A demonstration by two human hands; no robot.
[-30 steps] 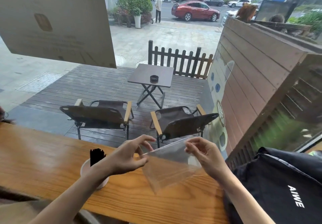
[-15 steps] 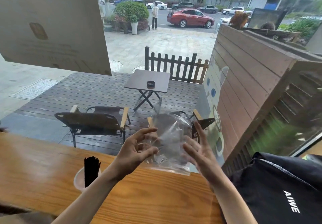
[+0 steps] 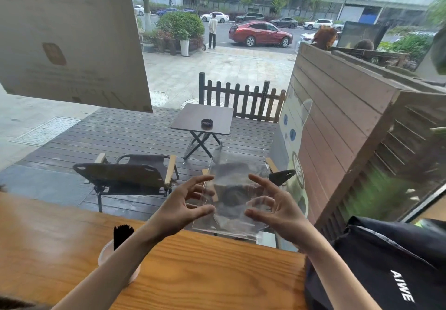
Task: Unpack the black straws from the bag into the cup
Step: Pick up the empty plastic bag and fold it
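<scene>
A clear, empty-looking plastic bag [image 3: 233,179] stands upright in the air over the far edge of the wooden counter [image 3: 217,276]. My left hand [image 3: 178,209] touches its left side and my right hand [image 3: 282,212] its right side. The fingers are spread, and some fingertips show through the plastic. A bundle of black straws [image 3: 123,236] sticks up out of a white cup [image 3: 104,255] on the counter. The cup is partly hidden under my left forearm.
A black fabric bag with white lettering [image 3: 386,268] lies on the counter at the right, close to my right forearm. A window runs behind the counter's far edge, with a deck, folding chairs and a small table outside.
The bag went from hanging slanted by its top corners to standing upright between both hands. My fingers have spread along its sides. The view has shifted slightly.
</scene>
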